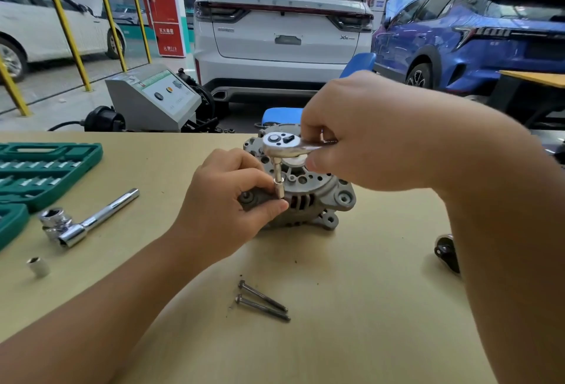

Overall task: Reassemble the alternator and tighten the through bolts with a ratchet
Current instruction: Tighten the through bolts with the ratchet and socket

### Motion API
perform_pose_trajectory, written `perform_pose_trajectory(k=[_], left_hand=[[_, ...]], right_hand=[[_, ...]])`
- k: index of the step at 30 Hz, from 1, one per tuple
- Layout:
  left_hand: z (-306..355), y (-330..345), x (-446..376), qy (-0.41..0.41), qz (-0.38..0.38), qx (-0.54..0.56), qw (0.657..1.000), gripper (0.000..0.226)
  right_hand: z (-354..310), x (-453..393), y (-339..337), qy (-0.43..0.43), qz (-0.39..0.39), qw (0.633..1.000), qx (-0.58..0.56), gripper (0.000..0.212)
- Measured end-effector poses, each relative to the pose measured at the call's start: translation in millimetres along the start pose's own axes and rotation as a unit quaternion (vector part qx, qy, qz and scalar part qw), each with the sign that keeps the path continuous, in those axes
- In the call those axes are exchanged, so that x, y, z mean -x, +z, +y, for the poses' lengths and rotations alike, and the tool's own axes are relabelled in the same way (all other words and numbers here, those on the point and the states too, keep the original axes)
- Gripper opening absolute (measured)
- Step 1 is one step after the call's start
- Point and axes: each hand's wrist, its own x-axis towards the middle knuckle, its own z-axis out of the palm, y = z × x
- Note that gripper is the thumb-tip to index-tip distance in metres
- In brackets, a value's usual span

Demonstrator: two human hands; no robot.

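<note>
Right hand (360,130) gripping ratchet (287,145) above alternator (318,197); left hand (232,200) pinching socket (278,189)

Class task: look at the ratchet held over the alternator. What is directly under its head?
Under the ratchet head, a thin extension drops to a socket on the alternator. The left hand pinches the socket, so whatever it sits on is hidden.

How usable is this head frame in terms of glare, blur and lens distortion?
Head view: wide-angle bending curves the tan tabletop edge and stretches the forearms; bright glare on the chrome ratchet head; grey cast alternator and two dark loose bolts sharp; soft, even indoor lighting, faint shadows; background cars slightly soft.
</note>
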Motion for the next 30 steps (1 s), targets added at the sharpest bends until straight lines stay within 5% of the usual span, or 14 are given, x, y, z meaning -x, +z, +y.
perform_pose_trajectory(k=[17, 30], left_hand=[[4.5, 4.4, 2.5, -0.001, -0.013, 0.012, 1.000, 0.015], [8.9, 8.3, 8.2, -0.042, 0.043, 0.026, 0.998, 0.027]], right_hand=[[10.3, 1.5, -3.4, -0.006, 0.028, 0.998, -0.049, 0.013], [8.5, -1.2, -3.0, -0.018, -0.002, 0.998, -0.068, 0.019]])
